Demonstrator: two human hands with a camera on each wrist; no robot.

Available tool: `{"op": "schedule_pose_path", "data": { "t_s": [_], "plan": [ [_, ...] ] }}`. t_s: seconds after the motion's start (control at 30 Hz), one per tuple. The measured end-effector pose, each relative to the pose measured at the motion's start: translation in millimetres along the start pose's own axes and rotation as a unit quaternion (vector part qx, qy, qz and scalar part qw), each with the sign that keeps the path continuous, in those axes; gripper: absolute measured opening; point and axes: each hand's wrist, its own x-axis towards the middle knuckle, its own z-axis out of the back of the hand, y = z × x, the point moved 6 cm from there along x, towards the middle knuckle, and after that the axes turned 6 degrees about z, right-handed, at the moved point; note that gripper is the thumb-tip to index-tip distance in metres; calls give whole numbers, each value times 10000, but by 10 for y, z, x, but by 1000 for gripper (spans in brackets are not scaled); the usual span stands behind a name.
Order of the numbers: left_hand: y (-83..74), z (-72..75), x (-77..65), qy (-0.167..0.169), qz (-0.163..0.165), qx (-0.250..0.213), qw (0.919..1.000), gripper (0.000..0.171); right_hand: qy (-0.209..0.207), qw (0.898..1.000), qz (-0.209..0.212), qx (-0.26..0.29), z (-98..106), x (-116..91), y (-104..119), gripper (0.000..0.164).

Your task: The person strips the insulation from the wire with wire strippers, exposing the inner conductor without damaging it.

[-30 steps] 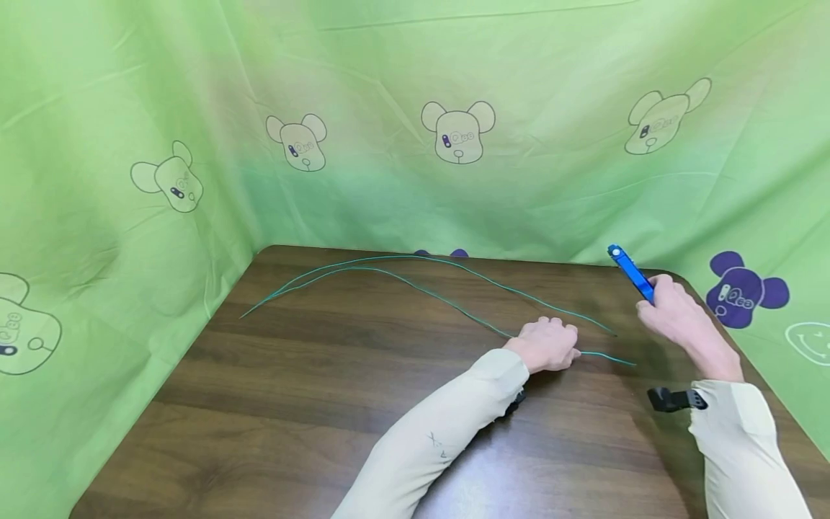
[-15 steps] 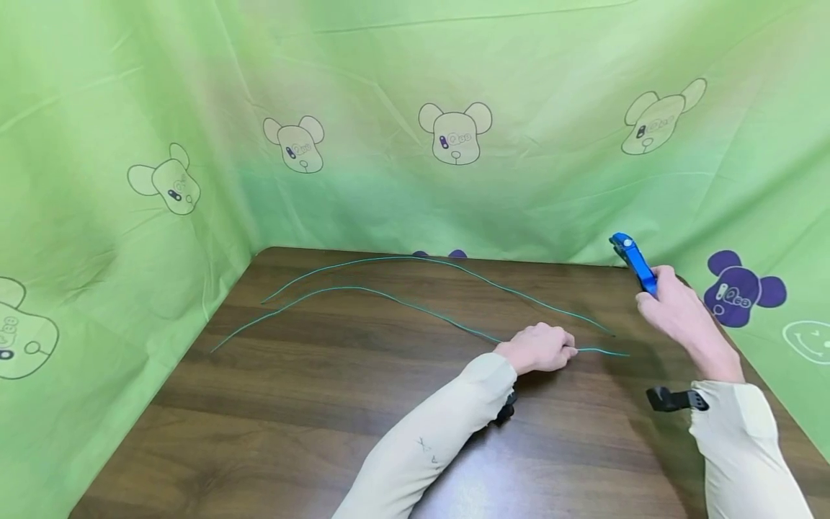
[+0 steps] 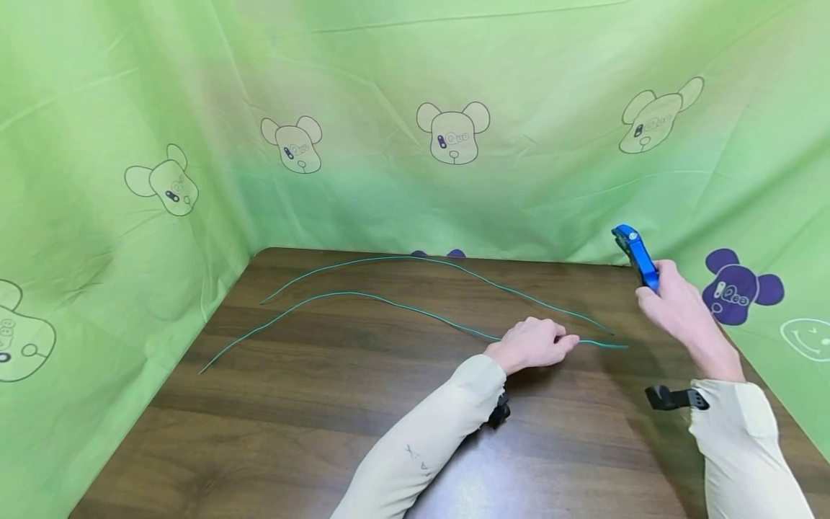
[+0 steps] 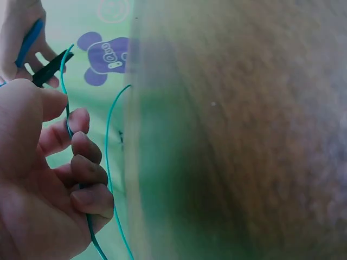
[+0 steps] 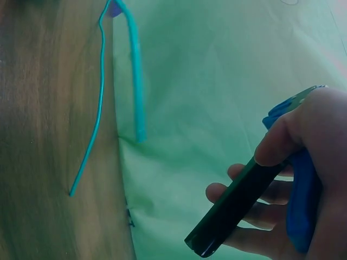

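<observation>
In the head view my left hand (image 3: 534, 342) pinches a thin teal wire (image 3: 424, 311) near its right end, between thumb and forefinger. The short free end (image 3: 603, 344) points right; the rest curves left across the table. In the left wrist view the wire (image 4: 96, 241) also runs under the curled fingers. My right hand (image 3: 681, 306) grips a wire stripper (image 3: 638, 256), raised at the right with its blue head upward. In the right wrist view, fingers wrap its black handle (image 5: 233, 211), and the blue handle (image 5: 304, 200) lies against the palm. Spread handles show there.
A second teal wire (image 3: 515, 292) arcs along the back of the brown wooden table (image 3: 311, 447). Green printed cloth (image 3: 363, 187) hangs behind the table and at both sides. A black strap (image 3: 677, 398) sits at the right sleeve.
My left hand has shifted slightly left with the wire, whose left end has swung nearer, apart from the second wire. The wire stripper has tilted up and turned in my right hand.
</observation>
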Motion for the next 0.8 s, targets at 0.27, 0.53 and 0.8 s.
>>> {"op": "schedule_pose_path", "data": {
  "t_s": [0.27, 0.53, 0.8],
  "plan": [
    [109, 26, -30, -93, 178, -153, 9997, 50, -93, 9999, 69, 6, -3, 7, 57, 41],
    [195, 113, -65, -97, 181, -406, 9990, 54, -410, 9987, 312, 29, 21, -3, 167, 39],
    [195, 279, -135, -36, -546, -434, 9976, 44, -581, 9974, 408, 112, 68, -19, 273, 37]
  ]
}}
